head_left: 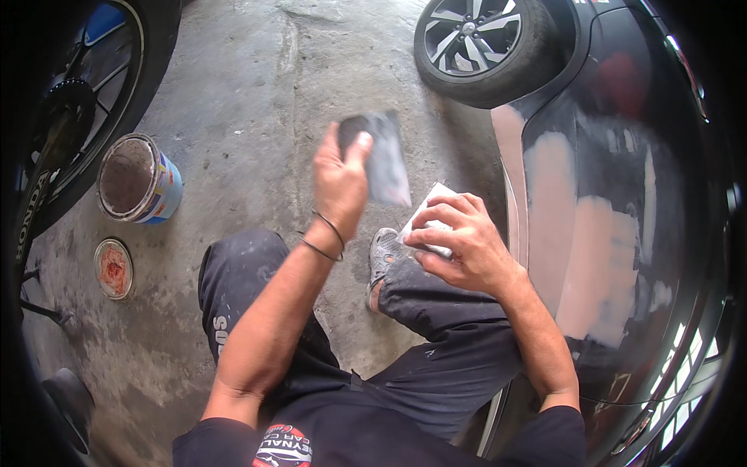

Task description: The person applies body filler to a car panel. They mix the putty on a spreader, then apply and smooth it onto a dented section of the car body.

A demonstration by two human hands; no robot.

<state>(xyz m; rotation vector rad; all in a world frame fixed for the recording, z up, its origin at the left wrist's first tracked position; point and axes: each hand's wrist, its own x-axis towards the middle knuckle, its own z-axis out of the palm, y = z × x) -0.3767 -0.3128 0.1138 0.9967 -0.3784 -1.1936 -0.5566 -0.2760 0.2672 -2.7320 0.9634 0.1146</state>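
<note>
A bare concrete floor spreads beneath everything, grey and stained. Along the right stands a dark car, its bodywork marked with broad pinkish patches and paler smears. At the upper left is part of a motorcycle, its wheel cut off by the rim of the view. The car's wheel, with its spoked rim, shows at the top. The person's dark-trousered legs are spread, and a grey perforated shoe rests on the concrete between the hands and the lap.

Near the motorcycle wheel stands an uncovered blue-sided can; a brownish coating lines its inside, and how much it holds I cannot tell.

The left hand grips a flat grey piece, blurred, out over the floor: the thumb lies across its face near the upper end, the other fingers are mostly hidden, and most of the piece extends beyond the thumb, to its right. The right hand clasps a smaller white piece, fingers curled over the top and thumb below; its upper edge pokes out beyond them, close to the grey piece's lower corner.

Below the can lies a round lid bearing orange-red residue. Thin dark bands circle the left wrist.
</note>
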